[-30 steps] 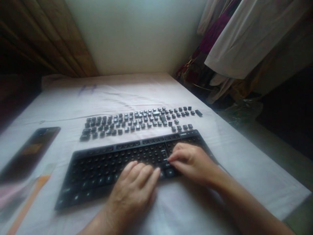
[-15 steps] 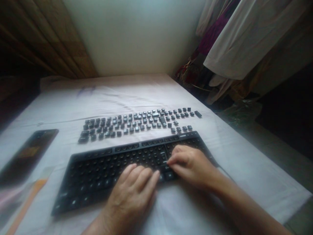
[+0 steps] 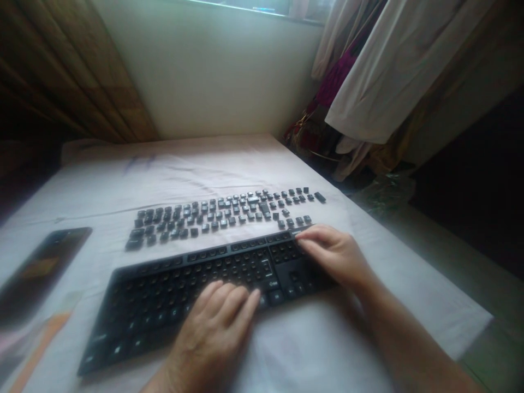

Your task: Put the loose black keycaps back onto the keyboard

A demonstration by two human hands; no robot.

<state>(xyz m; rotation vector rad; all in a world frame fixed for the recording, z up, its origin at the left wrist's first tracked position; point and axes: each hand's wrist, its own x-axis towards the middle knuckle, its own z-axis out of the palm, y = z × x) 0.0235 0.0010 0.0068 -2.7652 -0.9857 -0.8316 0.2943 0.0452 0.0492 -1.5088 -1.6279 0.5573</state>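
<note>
A black keyboard [image 3: 159, 295] lies tilted across the cloth. Keycaps sit on its lowest rows, while most upper positions show bare switch sockets. My left hand [image 3: 219, 327] rests flat over the keyboard's front middle, fingers stretched out and side by side, holding nothing visible. At the far right corner, by the printed logo, my right hand [image 3: 338, 254] has thumb and fingertips brought together; anything between them is too small or hidden to make out. Behind the keyboard, loose black keycaps [image 3: 264, 209] are laid out in rows on the cloth.
A dark phone [image 3: 49, 267] lies on the left of the white cloth [image 3: 196, 164], with a blurred orange strip [image 3: 45, 344] in front of it. Clothes [image 3: 368, 93] hang at the right beyond the surface's edge. A curtain [image 3: 82, 71] hangs at the back left.
My right hand has moved from the keyboard's middle right up to its far right corner. My left hand stays on the front keys. The view has tilted up slightly, showing a window edge.
</note>
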